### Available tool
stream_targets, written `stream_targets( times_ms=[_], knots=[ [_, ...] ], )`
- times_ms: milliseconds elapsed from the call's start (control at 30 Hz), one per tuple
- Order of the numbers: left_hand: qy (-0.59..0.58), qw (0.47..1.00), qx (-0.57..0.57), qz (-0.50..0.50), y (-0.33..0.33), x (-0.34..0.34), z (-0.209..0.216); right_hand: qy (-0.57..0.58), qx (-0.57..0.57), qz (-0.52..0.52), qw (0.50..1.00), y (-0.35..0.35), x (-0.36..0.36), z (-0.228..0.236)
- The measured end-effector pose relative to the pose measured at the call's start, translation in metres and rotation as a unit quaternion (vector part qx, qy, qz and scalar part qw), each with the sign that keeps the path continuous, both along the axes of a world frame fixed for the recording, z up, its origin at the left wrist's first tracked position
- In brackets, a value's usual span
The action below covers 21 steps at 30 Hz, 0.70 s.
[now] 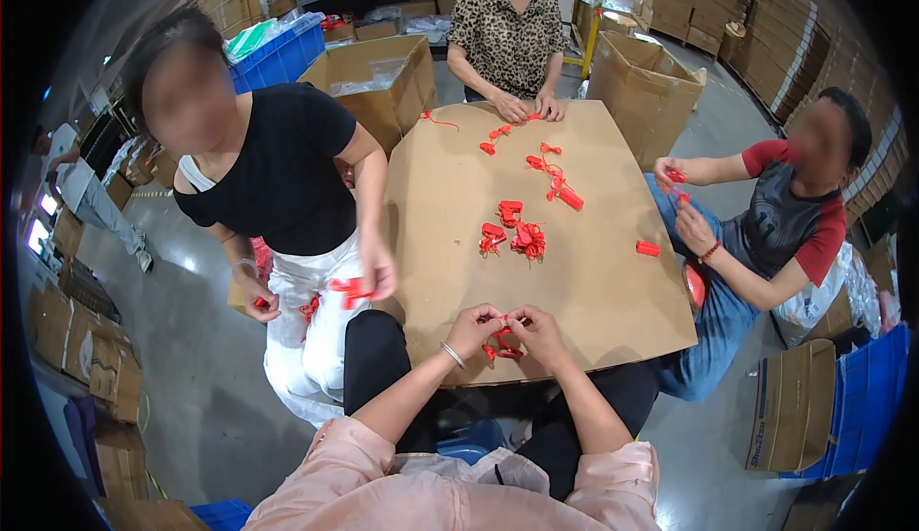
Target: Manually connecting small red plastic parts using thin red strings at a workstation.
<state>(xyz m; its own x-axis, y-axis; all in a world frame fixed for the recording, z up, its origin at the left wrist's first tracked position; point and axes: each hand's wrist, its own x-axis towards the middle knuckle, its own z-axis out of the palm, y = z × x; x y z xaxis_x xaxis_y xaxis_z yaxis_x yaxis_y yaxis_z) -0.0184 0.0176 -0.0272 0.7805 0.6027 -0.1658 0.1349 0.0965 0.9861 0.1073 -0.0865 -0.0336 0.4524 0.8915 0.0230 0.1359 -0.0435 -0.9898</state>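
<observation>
At the near edge of the cardboard tabletop (pixel 436 215), my left hand (pixel 472 332) and my right hand (pixel 538 336) meet, fingertips pinched together. Between them is a small red corded piece (pixel 503 347), part of it hanging below my fingers. My fingers hide its exact shape. A bracelet circles my left wrist. Just beyond my hands lie a tangled red bunch (pixel 528 241) with loose cords and a red bundle (pixel 510 212). Farther off, a red block-shaped piece (pixel 571 198) lies by more red cords. Another short red piece (pixel 647 248) rests near the right edge.
Three people sit or stand around the table, handling similar red pieces; a person's hand (pixel 379 272) is close on my left. Open cardboard boxes (pixel 383 76) (pixel 641 90) stand beyond the far corners. A blue crate (pixel 866 402) is at the right.
</observation>
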Motion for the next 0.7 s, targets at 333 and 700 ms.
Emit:
stream_targets(
  times_ms=[333,700],
  knots=[
    [-0.017,0.995,0.091,0.046,-0.004,0.004,-0.006,0.088,0.054,-0.020,0.994,0.002,-0.004,0.006],
    [-0.001,0.991,-0.127,-0.042,0.003,-0.003,0.011,0.041,0.040,-0.014,0.998,0.001,-0.006,0.006]
  ],
)
